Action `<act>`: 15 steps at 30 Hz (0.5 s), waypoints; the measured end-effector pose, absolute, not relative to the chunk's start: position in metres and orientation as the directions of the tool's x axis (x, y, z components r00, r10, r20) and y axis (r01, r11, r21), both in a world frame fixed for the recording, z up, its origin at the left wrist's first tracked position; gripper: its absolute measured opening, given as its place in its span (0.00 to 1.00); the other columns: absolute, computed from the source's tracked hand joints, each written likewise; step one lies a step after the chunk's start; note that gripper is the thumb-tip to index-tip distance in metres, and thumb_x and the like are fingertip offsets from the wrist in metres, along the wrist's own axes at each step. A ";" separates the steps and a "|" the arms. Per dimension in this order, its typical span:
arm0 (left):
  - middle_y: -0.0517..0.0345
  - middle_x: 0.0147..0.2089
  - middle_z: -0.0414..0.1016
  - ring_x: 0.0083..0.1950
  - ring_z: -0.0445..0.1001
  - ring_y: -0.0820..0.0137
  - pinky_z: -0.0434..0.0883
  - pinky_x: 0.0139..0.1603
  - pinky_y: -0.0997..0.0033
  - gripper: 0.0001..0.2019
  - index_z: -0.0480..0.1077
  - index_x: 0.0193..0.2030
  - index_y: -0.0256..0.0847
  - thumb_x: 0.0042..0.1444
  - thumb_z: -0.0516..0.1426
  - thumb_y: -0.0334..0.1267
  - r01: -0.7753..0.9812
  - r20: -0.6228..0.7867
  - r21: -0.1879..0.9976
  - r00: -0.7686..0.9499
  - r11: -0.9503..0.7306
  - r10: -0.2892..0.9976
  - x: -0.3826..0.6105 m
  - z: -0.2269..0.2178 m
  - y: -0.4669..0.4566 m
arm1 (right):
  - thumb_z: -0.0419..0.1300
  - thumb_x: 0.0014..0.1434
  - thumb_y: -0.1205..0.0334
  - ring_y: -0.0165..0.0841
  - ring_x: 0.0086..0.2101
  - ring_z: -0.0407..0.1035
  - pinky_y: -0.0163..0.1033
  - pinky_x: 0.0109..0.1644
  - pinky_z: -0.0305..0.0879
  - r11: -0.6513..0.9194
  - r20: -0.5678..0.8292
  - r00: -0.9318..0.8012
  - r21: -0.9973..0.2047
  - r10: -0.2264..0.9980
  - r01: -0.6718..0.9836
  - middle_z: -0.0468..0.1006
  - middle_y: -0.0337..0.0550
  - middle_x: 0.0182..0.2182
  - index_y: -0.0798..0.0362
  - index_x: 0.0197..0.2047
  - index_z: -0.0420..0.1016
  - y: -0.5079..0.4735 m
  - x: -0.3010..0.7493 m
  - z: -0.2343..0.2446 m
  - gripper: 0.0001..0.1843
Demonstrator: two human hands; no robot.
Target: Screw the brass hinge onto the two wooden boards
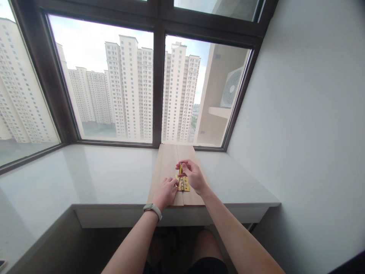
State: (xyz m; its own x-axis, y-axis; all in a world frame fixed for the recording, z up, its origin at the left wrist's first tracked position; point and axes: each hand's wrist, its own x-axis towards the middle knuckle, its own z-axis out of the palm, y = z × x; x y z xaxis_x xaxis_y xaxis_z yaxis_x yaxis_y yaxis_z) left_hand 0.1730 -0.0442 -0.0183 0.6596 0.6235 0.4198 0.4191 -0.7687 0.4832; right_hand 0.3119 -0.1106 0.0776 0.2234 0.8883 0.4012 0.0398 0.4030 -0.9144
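Two pale wooden boards (165,163) lie side by side on the white sill, with a thin seam between them. Across that seam rests a golden hinge (185,184), its leaves spread flat and dotted with screw holes. My left hand (166,192), wearing a watch, holds the hinge's left side with its fingertips, covering part of it. Above the hinge, my right hand (192,175) is closed in a pinch around a small, narrow yellow object (180,168). Fingers hide most of this object, so its kind is unclear.
The white window sill (114,175) extends to both sides of the boards, its front edge near my wrists. Dark-framed windows (158,87) rise behind, and a white wall (299,114) stands at the right. My legs are below the sill.
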 end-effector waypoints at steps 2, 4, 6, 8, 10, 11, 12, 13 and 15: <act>0.53 0.46 0.71 0.51 0.67 0.61 0.65 0.54 0.62 0.05 0.68 0.43 0.46 0.66 0.51 0.37 0.425 0.416 0.482 0.659 -0.766 0.627 0.173 -0.018 -0.045 | 0.64 0.59 0.42 0.41 0.46 0.76 0.43 0.37 0.79 0.413 0.412 0.239 -0.909 0.879 0.050 0.80 0.49 0.44 0.51 0.43 0.74 -0.111 0.311 0.077 0.21; 0.53 0.46 0.71 0.52 0.67 0.61 0.65 0.54 0.61 0.05 0.68 0.43 0.46 0.66 0.51 0.37 0.431 0.410 0.482 0.659 -0.763 0.631 0.173 -0.017 -0.045 | 0.64 0.59 0.42 0.41 0.46 0.76 0.42 0.35 0.79 0.416 0.419 0.260 -0.907 0.870 0.068 0.81 0.50 0.44 0.52 0.42 0.73 -0.111 0.311 0.077 0.21; 0.53 0.46 0.71 0.52 0.67 0.61 0.65 0.54 0.61 0.05 0.68 0.44 0.46 0.66 0.51 0.37 0.434 0.407 0.481 0.659 -0.762 0.633 0.173 -0.017 -0.046 | 0.65 0.58 0.42 0.41 0.44 0.77 0.42 0.33 0.79 0.411 0.417 0.286 -0.908 0.863 0.084 0.81 0.50 0.43 0.52 0.40 0.72 -0.111 0.310 0.077 0.21; 0.53 0.46 0.71 0.52 0.67 0.60 0.65 0.55 0.60 0.06 0.68 0.44 0.46 0.66 0.51 0.37 0.434 0.407 0.479 0.660 -0.763 0.631 0.172 -0.016 -0.047 | 0.67 0.56 0.42 0.41 0.43 0.77 0.41 0.31 0.79 0.404 0.413 0.314 -0.910 0.855 0.095 0.81 0.50 0.42 0.51 0.39 0.69 -0.111 0.310 0.077 0.22; 0.53 0.47 0.71 0.52 0.68 0.60 0.65 0.55 0.60 0.06 0.68 0.44 0.46 0.66 0.51 0.37 0.437 0.402 0.478 0.662 -0.762 0.633 0.172 -0.014 -0.047 | 0.68 0.55 0.42 0.41 0.41 0.78 0.40 0.29 0.79 0.402 0.413 0.328 -0.910 0.849 0.104 0.81 0.49 0.40 0.51 0.38 0.66 -0.110 0.310 0.077 0.23; 0.53 0.47 0.71 0.53 0.68 0.60 0.65 0.55 0.60 0.06 0.69 0.44 0.46 0.66 0.51 0.37 0.442 0.396 0.479 0.663 -0.759 0.635 0.172 -0.014 -0.048 | 0.69 0.54 0.42 0.41 0.40 0.78 0.40 0.29 0.79 0.402 0.414 0.326 -0.909 0.850 0.106 0.81 0.48 0.39 0.50 0.37 0.66 -0.110 0.310 0.077 0.23; 0.53 0.47 0.71 0.53 0.68 0.60 0.65 0.55 0.59 0.06 0.69 0.44 0.46 0.67 0.51 0.37 0.447 0.388 0.479 0.664 -0.756 0.639 0.172 -0.013 -0.048 | 0.69 0.54 0.42 0.41 0.40 0.78 0.40 0.29 0.78 0.403 0.416 0.317 -0.909 0.852 0.107 0.81 0.48 0.38 0.50 0.38 0.65 -0.111 0.310 0.077 0.24; 0.53 0.47 0.71 0.53 0.68 0.60 0.65 0.55 0.59 0.06 0.69 0.44 0.46 0.67 0.51 0.37 0.452 0.381 0.479 0.666 -0.753 0.642 0.172 -0.013 -0.048 | 0.69 0.54 0.42 0.41 0.40 0.78 0.40 0.29 0.78 0.405 0.418 0.303 -0.908 0.856 0.108 0.81 0.47 0.38 0.50 0.38 0.65 -0.111 0.311 0.077 0.24; 0.53 0.47 0.71 0.53 0.68 0.60 0.65 0.55 0.60 0.06 0.69 0.44 0.46 0.67 0.51 0.37 0.451 0.380 0.479 0.666 -0.753 0.642 0.172 -0.013 -0.048 | 0.68 0.55 0.41 0.40 0.41 0.78 0.40 0.31 0.79 0.411 0.424 0.272 -0.906 0.864 0.104 0.81 0.47 0.39 0.50 0.42 0.67 -0.112 0.311 0.078 0.24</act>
